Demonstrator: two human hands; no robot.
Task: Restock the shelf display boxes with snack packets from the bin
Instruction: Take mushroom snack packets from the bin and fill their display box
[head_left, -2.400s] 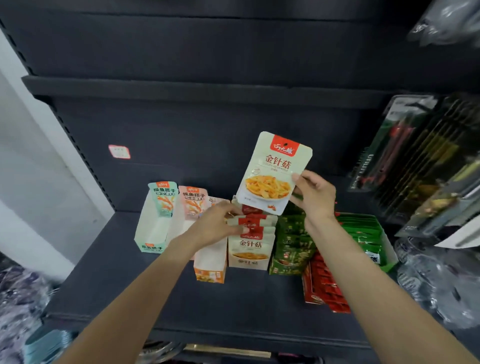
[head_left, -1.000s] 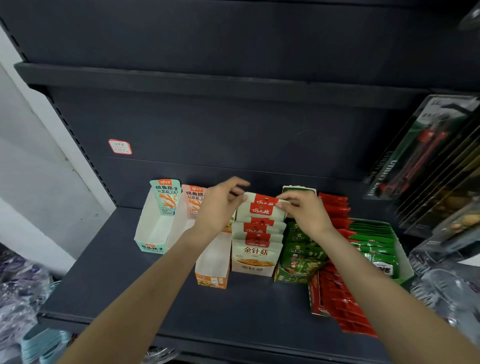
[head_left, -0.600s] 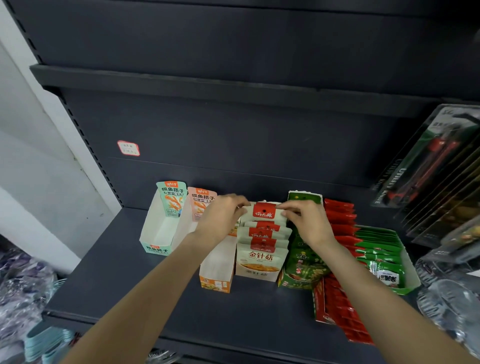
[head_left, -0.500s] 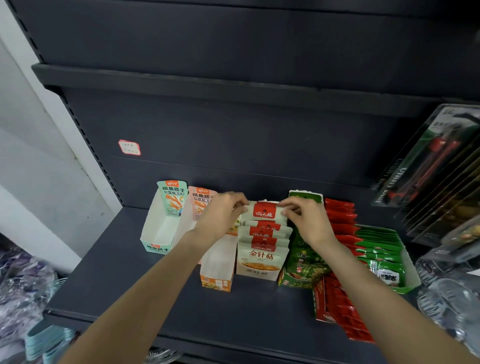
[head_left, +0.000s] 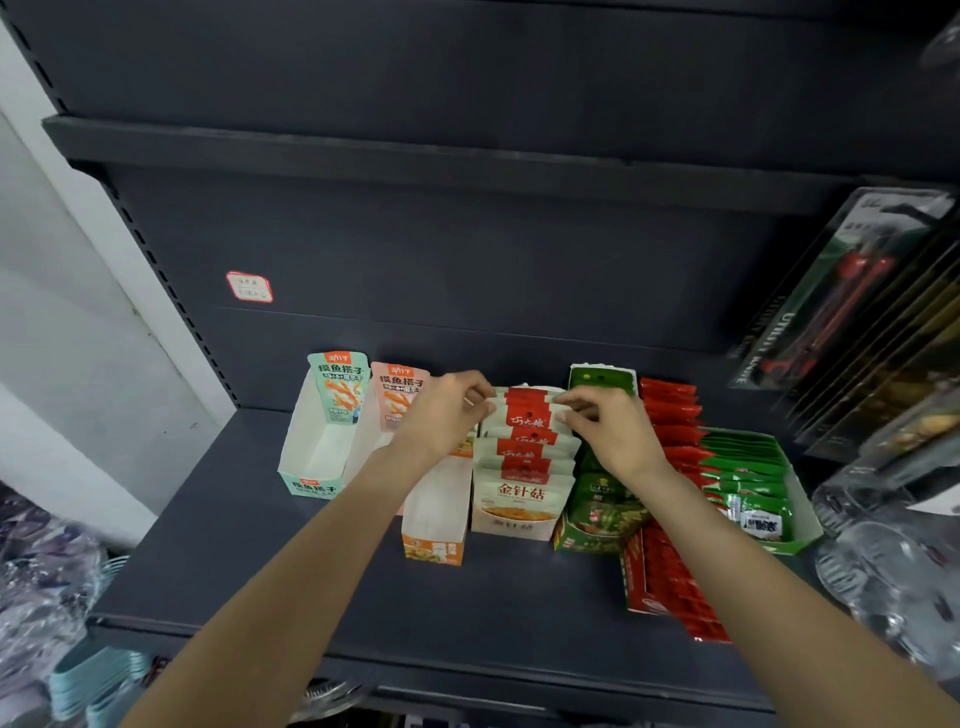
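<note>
Hands (head_left: 524, 415) pinching glossy flat packet (head_left: 525, 415)

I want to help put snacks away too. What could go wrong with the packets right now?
Both hands, left and right, pinch the back cream packet in a very full cream box. Squeezing it in might bend packets or pop the front ones out. The empty orange box sits right beside the left wrist, so a bump could probably knock it aside. The red packets by the right arm look loosely stacked and might slide.
</note>
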